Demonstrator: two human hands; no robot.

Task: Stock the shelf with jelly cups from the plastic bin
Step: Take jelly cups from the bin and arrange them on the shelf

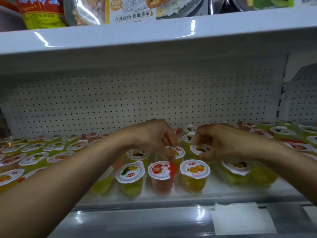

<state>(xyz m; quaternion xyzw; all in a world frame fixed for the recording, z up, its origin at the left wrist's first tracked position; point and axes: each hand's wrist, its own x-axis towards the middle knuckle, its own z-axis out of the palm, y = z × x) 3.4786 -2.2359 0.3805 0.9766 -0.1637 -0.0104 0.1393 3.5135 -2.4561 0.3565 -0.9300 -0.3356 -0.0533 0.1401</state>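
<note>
1. Reaching over the white metal shelf (223, 189), both bare forearms enter from the lower corners and meet near the middle.
2. The left hand (154, 136) is curled, thumb and fingertips clamped on the rim of the orange-print cup (177, 152), a small clear plastic jelly cup with a round white foil lid showing orange fruit.
3. The right hand (221, 143) is also curled, thumb and fingertips pinching the lid edge of the dark-fruit cup (199, 149), a clear plastic jelly cup with yellow filling and a white lid.
4. Both held cups sit in the second row from the front, just beside each other. Whether their bases touch the shelf cannot be told.
5. Three cups stand upright in the front row below the hands:
   - the yellow-green cup (129, 171), with a mixed-fruit lid, on the left;
   - the red strawberry cup (162, 170), in the middle;
   - the amber orange-lid cup (195, 169), on the right.
6. Further rows of lidded cups (34, 158) fill the shelf to the left and right.
7. A white perforated back panel (120, 100) rises behind the cups.
8. A white upper shelf (154, 36) carries packaged foods.
</note>
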